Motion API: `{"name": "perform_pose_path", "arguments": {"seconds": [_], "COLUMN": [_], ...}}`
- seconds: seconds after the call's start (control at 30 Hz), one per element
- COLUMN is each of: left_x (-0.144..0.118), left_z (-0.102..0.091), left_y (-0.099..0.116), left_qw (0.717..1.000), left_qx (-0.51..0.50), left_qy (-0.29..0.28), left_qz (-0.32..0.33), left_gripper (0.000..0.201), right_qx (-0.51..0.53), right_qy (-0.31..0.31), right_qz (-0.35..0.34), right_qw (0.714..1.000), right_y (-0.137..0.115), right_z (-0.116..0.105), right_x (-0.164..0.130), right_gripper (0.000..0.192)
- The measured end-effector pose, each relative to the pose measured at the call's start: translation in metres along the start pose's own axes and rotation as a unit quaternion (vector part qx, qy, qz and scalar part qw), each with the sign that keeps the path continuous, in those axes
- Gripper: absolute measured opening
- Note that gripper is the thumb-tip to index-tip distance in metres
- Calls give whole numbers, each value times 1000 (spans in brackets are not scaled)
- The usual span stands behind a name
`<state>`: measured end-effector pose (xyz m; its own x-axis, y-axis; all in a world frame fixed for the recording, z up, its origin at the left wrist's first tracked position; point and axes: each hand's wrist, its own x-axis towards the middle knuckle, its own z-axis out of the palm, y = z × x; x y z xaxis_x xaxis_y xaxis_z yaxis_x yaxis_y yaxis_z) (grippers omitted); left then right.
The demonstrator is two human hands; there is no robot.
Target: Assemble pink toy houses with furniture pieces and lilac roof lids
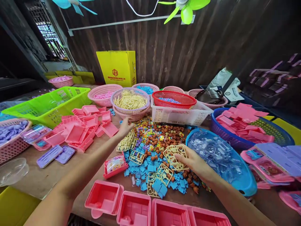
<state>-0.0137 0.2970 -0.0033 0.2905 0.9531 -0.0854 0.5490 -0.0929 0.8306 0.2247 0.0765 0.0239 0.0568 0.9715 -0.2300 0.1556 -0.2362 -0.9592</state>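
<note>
Frames [169, 154] fill the right hand's [194, 161] grip just left of the blue tub [249, 185]; farther left, the left hand's [126, 126] hold is unclear. Likely gathering; next needs a light pinch.

The left forearm [89, 169], between seven and eight o'clock, is bare and slim, narrowing smoothly toward an equally bare left hand [125, 128]. The right forearm [230, 197], between four and five o'clock, matches it (bare and smooth-lined too), tapering into a bare right hand [193, 161] with a slender thumb [181, 158].
</note>
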Motion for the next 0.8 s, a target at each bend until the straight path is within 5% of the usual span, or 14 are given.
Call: {"name": "perform_pose_path", "arguments": {"seconds": [0.17,0.33,0.5,0.8], "left_x": [-69,-80,-90,-144], "left_z": [34,41,32,46], "left_y": [-29,-37,-17,22], "left_qw": [957,922,932,944], "left_qx": [196,286,229,-5], "left_qy": [-172,-205,-220,-313], "left_qz": [128,164,172,106], "left_gripper": [47,29,10,19], "right_qx": [19,49,34,-155], "right_qy": [-23,-2,-18,-17], "right_qz": [8,7,-17,-146], "right_qw": [1000,999,999,977], "right_y": [-10,-9,5,3], "right_z": [17,27,27,32], "right_x": [-6,-20,-29,-34], "right_gripper": [35,35,34,14]}}
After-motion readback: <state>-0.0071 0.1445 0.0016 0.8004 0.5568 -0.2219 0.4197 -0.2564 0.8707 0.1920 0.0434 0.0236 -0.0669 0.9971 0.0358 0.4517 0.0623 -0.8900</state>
